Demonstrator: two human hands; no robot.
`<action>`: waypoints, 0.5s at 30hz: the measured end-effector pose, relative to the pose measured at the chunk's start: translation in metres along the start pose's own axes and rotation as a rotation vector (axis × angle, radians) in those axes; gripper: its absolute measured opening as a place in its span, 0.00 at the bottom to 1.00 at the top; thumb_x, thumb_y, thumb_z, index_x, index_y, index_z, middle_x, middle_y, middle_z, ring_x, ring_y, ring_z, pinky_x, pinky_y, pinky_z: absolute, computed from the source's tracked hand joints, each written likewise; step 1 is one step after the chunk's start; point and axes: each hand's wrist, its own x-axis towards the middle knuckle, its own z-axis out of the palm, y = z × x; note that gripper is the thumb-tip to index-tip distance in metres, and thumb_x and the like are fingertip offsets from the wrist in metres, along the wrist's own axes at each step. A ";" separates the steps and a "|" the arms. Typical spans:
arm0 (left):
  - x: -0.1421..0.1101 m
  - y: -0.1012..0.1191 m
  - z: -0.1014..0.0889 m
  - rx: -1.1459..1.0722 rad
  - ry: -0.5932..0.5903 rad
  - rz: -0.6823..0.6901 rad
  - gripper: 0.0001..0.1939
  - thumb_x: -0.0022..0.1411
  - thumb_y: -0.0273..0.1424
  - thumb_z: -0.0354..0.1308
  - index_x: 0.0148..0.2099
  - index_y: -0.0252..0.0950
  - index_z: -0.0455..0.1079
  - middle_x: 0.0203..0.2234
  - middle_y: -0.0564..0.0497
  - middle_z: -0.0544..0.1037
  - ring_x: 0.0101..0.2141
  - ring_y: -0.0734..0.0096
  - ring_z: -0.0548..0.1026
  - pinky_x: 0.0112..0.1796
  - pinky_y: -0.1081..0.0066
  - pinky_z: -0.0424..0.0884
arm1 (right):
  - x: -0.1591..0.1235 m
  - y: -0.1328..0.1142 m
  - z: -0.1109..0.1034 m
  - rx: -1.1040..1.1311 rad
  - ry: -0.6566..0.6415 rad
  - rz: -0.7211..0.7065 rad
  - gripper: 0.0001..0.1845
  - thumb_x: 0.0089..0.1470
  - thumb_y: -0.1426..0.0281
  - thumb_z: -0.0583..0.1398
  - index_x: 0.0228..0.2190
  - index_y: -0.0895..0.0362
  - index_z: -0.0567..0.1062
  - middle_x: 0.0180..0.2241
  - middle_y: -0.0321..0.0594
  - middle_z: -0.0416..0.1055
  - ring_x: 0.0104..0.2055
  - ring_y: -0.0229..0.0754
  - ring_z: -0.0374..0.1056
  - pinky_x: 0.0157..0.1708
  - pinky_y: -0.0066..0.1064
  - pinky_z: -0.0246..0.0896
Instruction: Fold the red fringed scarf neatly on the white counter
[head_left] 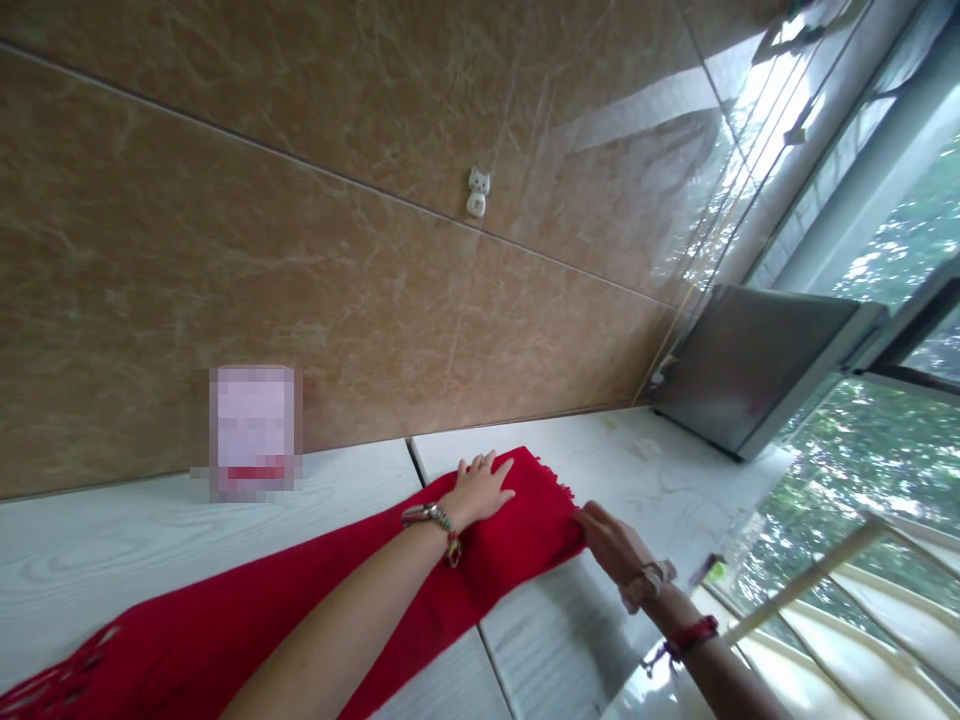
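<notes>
A long red scarf (pixel 322 570) with fringed ends lies stretched over a pale wood-grain table (pixel 555 620). Flat on the scarf near its far end rests my left hand (pixel 480 492), fingers spread. My right hand (pixel 609 538) pinches the scarf's edge at the right, beside the short fringe, with its fingers closed on the cloth. My left forearm covers part of the scarf's middle. At the lower left, the longer fringe spreads over the table.
Behind the table rises a brown marbled tile wall (pixel 337 280) with a small white cat figure (pixel 478 192). A blurred-out pinkish item (pixel 253 425) stands against it. At the right are a grey box-like appliance (pixel 757 360), a window, and a cream slatted rack (pixel 847 610).
</notes>
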 end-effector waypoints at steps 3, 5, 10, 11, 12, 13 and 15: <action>-0.025 -0.019 0.011 0.098 0.038 0.044 0.23 0.60 0.35 0.44 0.57 0.37 0.55 0.57 0.41 0.53 0.56 0.53 0.50 0.52 0.52 0.46 | -0.011 0.006 0.017 0.037 -0.086 0.046 0.20 0.45 0.82 0.45 0.32 0.57 0.71 0.27 0.39 0.68 0.22 0.34 0.64 0.21 0.23 0.62; -0.036 -0.030 0.007 0.211 0.056 0.095 0.23 0.60 0.37 0.42 0.57 0.37 0.55 0.56 0.43 0.56 0.54 0.56 0.55 0.52 0.58 0.51 | -0.014 0.005 0.022 0.044 -0.095 0.070 0.22 0.44 0.83 0.45 0.36 0.57 0.71 0.32 0.41 0.68 0.26 0.34 0.66 0.25 0.24 0.64; -0.067 -0.055 -0.016 0.329 0.036 0.189 0.22 0.61 0.37 0.41 0.57 0.39 0.55 0.56 0.46 0.55 0.53 0.60 0.58 0.52 0.62 0.53 | -0.015 -0.023 0.032 0.040 -0.047 0.011 0.22 0.44 0.84 0.46 0.37 0.58 0.71 0.36 0.42 0.68 0.34 0.37 0.67 0.33 0.27 0.65; -0.077 -0.061 -0.021 0.334 0.024 0.195 0.22 0.62 0.36 0.41 0.57 0.40 0.54 0.57 0.46 0.55 0.53 0.61 0.58 0.52 0.63 0.53 | -0.014 -0.032 0.034 0.032 -0.024 -0.001 0.21 0.45 0.84 0.46 0.37 0.58 0.72 0.36 0.43 0.68 0.35 0.38 0.66 0.34 0.29 0.66; -0.088 -0.067 -0.027 0.337 0.010 0.196 0.22 0.62 0.35 0.41 0.58 0.41 0.53 0.57 0.47 0.54 0.53 0.62 0.58 0.52 0.63 0.53 | -0.013 -0.041 0.036 0.027 -0.005 -0.010 0.21 0.45 0.84 0.47 0.36 0.58 0.72 0.36 0.43 0.68 0.36 0.38 0.66 0.35 0.29 0.66; -0.100 -0.073 -0.033 0.338 -0.002 0.193 0.22 0.61 0.35 0.41 0.58 0.42 0.52 0.58 0.48 0.53 0.52 0.62 0.59 0.52 0.63 0.53 | -0.011 -0.051 0.037 0.028 0.005 -0.017 0.20 0.45 0.84 0.47 0.36 0.58 0.72 0.36 0.43 0.68 0.36 0.39 0.66 0.35 0.30 0.66; -0.125 -0.085 -0.046 0.335 -0.014 0.178 0.23 0.61 0.33 0.42 0.59 0.43 0.50 0.58 0.50 0.51 0.52 0.64 0.59 0.52 0.63 0.53 | -0.004 -0.071 0.037 0.057 -0.014 -0.028 0.21 0.45 0.84 0.47 0.37 0.58 0.72 0.36 0.43 0.68 0.36 0.38 0.66 0.34 0.30 0.66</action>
